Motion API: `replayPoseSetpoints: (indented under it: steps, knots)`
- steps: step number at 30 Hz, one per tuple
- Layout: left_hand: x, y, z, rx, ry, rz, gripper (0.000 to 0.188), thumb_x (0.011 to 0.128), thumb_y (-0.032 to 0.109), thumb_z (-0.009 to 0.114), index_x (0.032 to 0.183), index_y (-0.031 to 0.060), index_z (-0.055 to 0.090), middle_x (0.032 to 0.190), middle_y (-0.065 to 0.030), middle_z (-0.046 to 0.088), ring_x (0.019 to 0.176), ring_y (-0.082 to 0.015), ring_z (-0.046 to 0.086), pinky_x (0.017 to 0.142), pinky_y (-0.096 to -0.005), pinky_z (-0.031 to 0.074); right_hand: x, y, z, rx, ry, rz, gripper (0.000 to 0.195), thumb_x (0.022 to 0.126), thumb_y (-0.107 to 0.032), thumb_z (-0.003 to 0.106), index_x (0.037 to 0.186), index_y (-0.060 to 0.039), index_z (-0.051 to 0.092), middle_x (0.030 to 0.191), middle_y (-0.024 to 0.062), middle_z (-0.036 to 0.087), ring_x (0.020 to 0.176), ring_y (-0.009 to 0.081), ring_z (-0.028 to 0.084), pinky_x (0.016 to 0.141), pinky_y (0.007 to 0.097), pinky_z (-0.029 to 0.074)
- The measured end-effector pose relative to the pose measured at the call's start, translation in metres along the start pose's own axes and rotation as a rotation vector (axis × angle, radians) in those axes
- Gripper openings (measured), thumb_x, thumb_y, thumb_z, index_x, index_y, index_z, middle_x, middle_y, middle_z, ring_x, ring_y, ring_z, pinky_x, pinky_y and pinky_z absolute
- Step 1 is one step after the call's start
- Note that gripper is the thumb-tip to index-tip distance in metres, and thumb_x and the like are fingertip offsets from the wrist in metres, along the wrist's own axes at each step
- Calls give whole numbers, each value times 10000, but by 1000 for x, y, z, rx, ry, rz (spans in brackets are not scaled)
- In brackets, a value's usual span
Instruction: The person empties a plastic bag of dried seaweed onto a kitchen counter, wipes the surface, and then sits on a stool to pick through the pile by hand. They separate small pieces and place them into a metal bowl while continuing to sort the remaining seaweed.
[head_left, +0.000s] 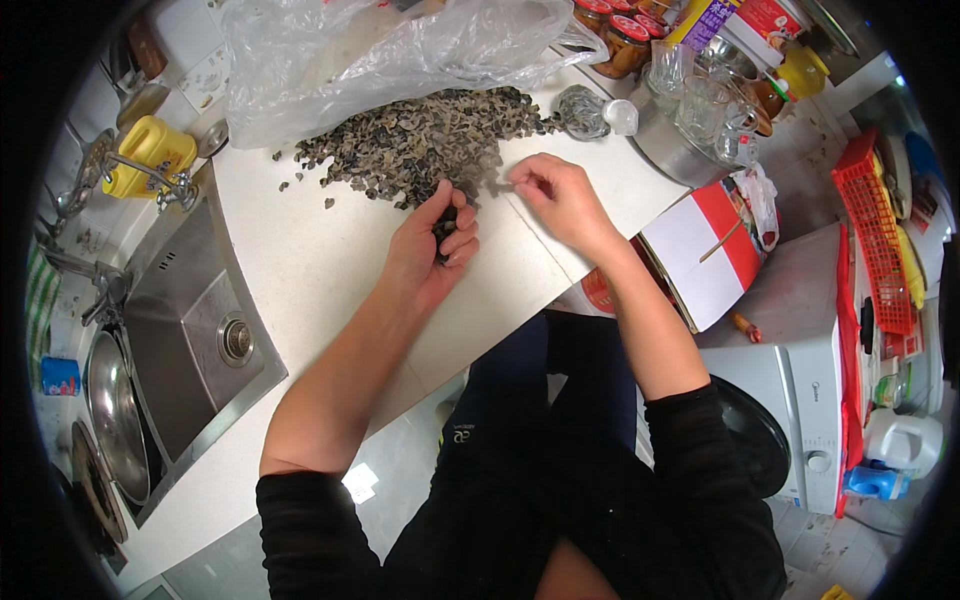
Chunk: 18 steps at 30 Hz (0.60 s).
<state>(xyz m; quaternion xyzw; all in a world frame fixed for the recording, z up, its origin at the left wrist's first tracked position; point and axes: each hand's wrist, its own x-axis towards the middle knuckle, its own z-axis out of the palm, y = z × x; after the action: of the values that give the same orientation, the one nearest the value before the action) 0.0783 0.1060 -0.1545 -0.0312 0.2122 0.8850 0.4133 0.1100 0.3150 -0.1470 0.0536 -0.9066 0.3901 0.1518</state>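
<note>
A wide heap of dried wood ear fungus pieces, dark and grey-brown, lies on the white countertop. My left hand is curled, palm up, around several dark pieces at the heap's near edge. To its right, my right hand hovers by the heap with thumb and fingertips close together; a blurred greyish patch lies beside them, and whether they pinch a piece cannot be told. Behind the heap spreads a large clear plastic bag. A small knotted bag of dark bits sits at the heap's right end.
At the left is a steel sink with a tap and a yellow jug. A steel pot topped with glasses and red-lidded jars stand back right. A box and a white Midea appliance are right.
</note>
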Motion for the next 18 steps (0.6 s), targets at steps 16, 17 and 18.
replayPoseSetpoints:
  steps: [16, 17, 18]
  knots:
    - [1, 2, -2, 123, -49, -36, 289, 1023, 319, 486, 911, 60, 548, 744, -28, 491, 503, -71, 339, 431, -217, 263, 7, -21, 2, -16, 17, -72, 157, 829, -32, 670, 984, -7, 649, 885, 51, 607, 771, 149, 580, 715, 274, 471]
    - [1, 1, -1, 114, -48, -32, 275, 1023, 315, 487, 914, 69, 543, 748, -19, 480, 503, -66, 330, 424, -215, 253, 5, -17, 3, -140, 4, -85, 158, 816, -29, 673, 972, -8, 649, 880, 64, 598, 759, 169, 579, 710, 279, 471]
    - [1, 0, -1, 105, -46, -28, 261, 1023, 310, 489, 917, 77, 539, 752, -10, 470, 503, -61, 322, 417, -214, 244, 3, -14, 6, -153, 11, -87, 155, 807, -27, 675, 959, -9, 648, 882, 72, 593, 748, 181, 575, 709, 283, 472]
